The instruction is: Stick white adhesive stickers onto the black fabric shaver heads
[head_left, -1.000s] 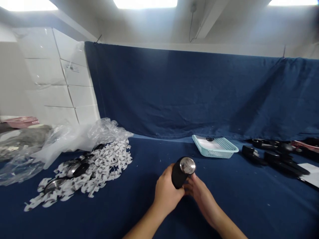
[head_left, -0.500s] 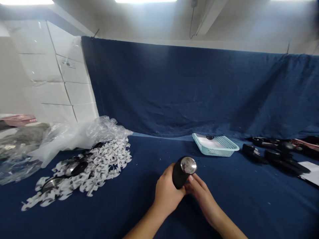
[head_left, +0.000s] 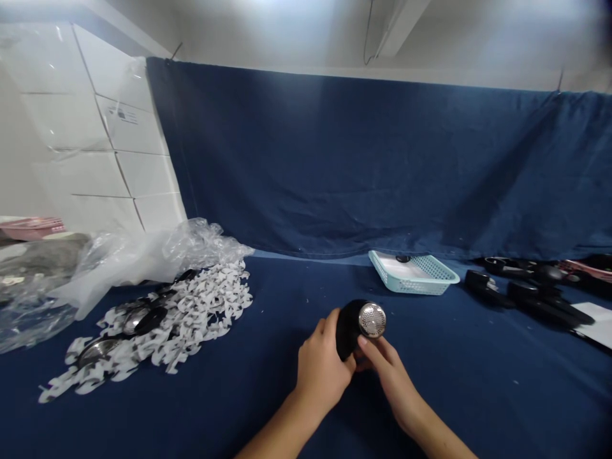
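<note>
A black fabric shaver (head_left: pixel 350 328) with a round, perforated metal head is held up over the blue-covered table. Wrapped around its body from the left is my left hand (head_left: pixel 322 366), closed on it. My right hand (head_left: pixel 388 373) grips it from the right, its thumb just below the metal head and its other fingers partly hidden behind. The shaver tilts so that the metal head faces me and slightly to the right. Its lower end is covered by my hands.
A heap of small white plastic parts (head_left: pixel 191 319) lies at left, with black-and-metal round pieces (head_left: pixel 98 350) on it and clear plastic bags (head_left: pixel 134 255) behind. A light blue basket (head_left: pixel 415 287) stands beyond my hands. Several black devices (head_left: pixel 540 306) and a white sheet (head_left: pixel 597 322) lie at right.
The fabric shaver has been tilted, so its metal head now faces me more fully and sits slightly further right. Both hands keep hold of it. The camera view has shifted slightly.
</note>
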{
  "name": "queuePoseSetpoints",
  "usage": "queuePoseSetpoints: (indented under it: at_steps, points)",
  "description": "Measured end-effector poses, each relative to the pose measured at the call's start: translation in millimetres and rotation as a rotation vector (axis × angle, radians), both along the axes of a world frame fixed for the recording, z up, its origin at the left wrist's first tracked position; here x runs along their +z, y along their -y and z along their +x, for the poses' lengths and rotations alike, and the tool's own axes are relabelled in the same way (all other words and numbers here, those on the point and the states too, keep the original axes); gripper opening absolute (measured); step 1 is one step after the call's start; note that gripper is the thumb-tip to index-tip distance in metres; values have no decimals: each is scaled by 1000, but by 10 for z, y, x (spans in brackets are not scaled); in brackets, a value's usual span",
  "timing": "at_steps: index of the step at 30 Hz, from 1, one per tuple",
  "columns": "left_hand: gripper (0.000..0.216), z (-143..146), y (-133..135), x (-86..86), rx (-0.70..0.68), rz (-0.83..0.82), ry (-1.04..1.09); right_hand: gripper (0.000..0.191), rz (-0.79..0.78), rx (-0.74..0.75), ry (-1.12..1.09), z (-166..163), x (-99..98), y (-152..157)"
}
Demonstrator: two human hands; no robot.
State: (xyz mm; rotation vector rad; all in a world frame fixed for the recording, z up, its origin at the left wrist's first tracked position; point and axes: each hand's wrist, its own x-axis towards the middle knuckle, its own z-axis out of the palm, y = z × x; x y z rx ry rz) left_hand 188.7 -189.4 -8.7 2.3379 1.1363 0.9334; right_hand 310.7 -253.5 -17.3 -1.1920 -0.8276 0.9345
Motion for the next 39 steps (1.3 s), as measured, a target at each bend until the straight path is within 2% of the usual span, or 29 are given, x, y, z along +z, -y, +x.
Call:
queuePoseSetpoints:
  at_steps: [10, 19, 21, 24, 26, 30, 33, 37, 39]
  points:
    - [69, 7, 2, 39, 38, -30, 11, 41, 25, -56, 23, 69, 20, -18]
    - [68, 4, -38, 27, -53, -120, 205, 37, 32, -72, -13, 129, -57, -39]
    - [64, -2, -45, 75, -113, -247, 298, 41, 30, -79, -38, 148, -56, -52]
    - [56, -17, -57, 178, -204, -681, 404, 49, 21, -82, -66, 173, -37, -65]
    - [52, -32, -68, 247, -228, -898, 431, 51, 16, -77, -68, 180, -21, -66]
    - [51, -90, -72, 325, -213, -1026, 548, 48, 6, -72, -41, 165, -9, -52]
    - [32, -225, -38, 334, -199, -1231, 729, 48, -4, -64, -1, 141, -19, -43]
    - [24, -667, 21, 382, -59, -1351, 808, 48, -21, -41, 55, 113, -47, -42]
    - [27, -1013, 27, 455, 7, -1275, 775, 48, -37, -29, 77, 98, -65, -40]
